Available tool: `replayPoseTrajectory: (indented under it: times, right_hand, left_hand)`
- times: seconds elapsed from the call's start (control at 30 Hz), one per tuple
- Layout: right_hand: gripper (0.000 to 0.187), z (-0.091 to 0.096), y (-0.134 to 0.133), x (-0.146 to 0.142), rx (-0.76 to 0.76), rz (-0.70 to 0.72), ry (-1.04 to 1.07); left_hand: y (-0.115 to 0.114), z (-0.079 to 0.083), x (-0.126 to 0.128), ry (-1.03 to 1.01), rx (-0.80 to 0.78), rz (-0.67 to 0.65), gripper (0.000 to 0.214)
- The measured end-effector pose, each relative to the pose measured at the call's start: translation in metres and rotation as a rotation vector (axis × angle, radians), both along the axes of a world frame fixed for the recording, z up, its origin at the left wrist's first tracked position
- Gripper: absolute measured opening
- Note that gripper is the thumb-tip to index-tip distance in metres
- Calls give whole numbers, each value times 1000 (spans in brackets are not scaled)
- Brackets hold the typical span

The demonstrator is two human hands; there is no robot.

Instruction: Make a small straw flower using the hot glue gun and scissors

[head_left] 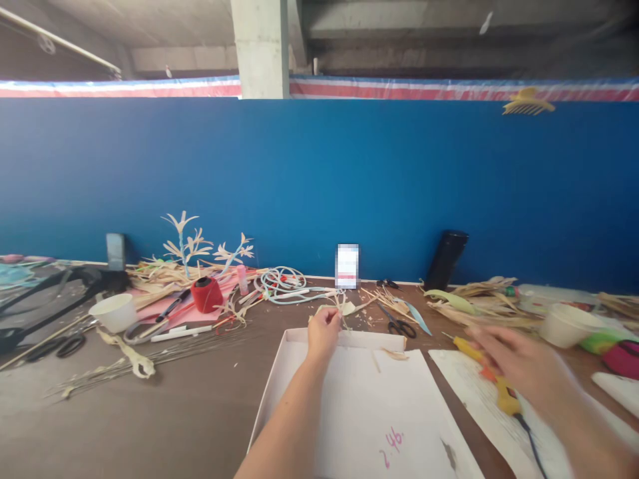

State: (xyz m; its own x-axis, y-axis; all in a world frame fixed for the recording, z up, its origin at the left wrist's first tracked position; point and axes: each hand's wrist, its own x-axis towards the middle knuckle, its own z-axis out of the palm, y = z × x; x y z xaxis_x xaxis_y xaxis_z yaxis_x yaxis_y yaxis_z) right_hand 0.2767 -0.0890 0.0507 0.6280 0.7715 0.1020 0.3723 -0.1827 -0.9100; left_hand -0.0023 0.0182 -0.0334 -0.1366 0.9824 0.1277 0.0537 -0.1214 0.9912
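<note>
My left hand is closed in a pinch on a small pale straw piece just past the far rim of a white shallow box. My right hand is blurred by motion and hovers with fingers stretched out over a yellow and orange glue gun, which lies on a white sheet at the right. I cannot tell whether that hand touches the glue gun. Pink writing shows on the box's floor.
Black scissors lie beyond the box among straw scraps. A red thread spool, white cord, white cups, straw flower stems and thin wires crowd the brown table. A blue wall closes the back.
</note>
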Motion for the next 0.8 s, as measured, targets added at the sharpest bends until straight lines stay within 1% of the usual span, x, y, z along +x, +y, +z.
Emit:
replayPoseTrajectory:
  times: [0.07, 0.1, 0.13, 0.17, 0.23, 0.3, 0.4, 0.5, 0.6, 0.8]
  right_hand:
    - [25, 6, 21, -44, 69, 196, 70]
    - [27, 7, 32, -67, 116, 275, 137]
    - [27, 5, 44, -88, 134, 318, 224]
    - [28, 2, 54, -108, 135, 345, 298]
    - [29, -9, 71, -140, 128, 349, 435]
    - [33, -24, 81, -161, 134, 346, 486]
    - [36, -47, 86, -172, 130, 328, 479]
    - [41, -62, 83, -168, 145, 381, 403]
    - [47, -65, 81, -161, 147, 384, 325]
    - [52, -60, 80, -157, 158, 363, 244]
  left_hand:
    - [-1, 2, -1, 0, -2, -1, 23]
    - [-2, 4, -1, -2, -5, -3, 23]
    - [-3, 5, -1, -7, -8, -4, 23]
    - [-3, 6, -1, -13, -8, -7, 23]
    - [-4, 9, 0, -40, -9, -6, 23]
    - [-5, 9, 1, -64, -3, -24, 24]
    - [-6, 9, 5, -76, 38, -61, 24]
    - [-8, 8, 9, -77, 71, -85, 23]
    - [-13, 11, 11, -53, 88, -121, 21]
    - [-19, 17, 11, -49, 79, -158, 19]
